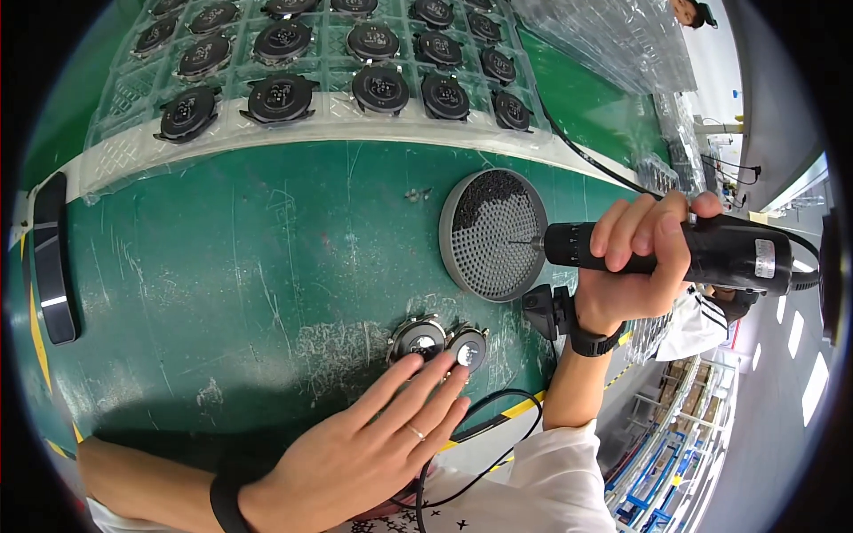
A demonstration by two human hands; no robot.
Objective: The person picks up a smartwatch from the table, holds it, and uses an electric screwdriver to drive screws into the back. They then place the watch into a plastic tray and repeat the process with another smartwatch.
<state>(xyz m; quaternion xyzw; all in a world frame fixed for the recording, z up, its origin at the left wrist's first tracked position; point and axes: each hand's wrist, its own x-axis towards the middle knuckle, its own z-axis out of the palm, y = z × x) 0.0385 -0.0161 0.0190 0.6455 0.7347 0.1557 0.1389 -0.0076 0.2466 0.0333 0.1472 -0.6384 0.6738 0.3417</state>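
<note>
My right hand (pixel 635 253) grips a black electric screwdriver (pixel 733 253), held nearly level. Its thin bit points left, over a round grey dish (pixel 487 266) with a perforated plate. Small dark screws (pixel 493 195) are heaped toward the dish's far side. My left hand (pixel 355 453) lies with its fingers stretched out, the tips touching or just over two round watch bodies (pixel 416 339). These sit side by side on the green mat, shiny backs up; whether the fingers press on them I cannot tell.
A clear plastic tray (pixel 330 127) of several black watch bodies lies along the far side. At the left edge rests a flat black device (pixel 55 258). The screwdriver's cable (pixel 573 147) runs behind the dish. Stacked clear trays (pixel 613 40) and a person (pixel 689 13) are farther back.
</note>
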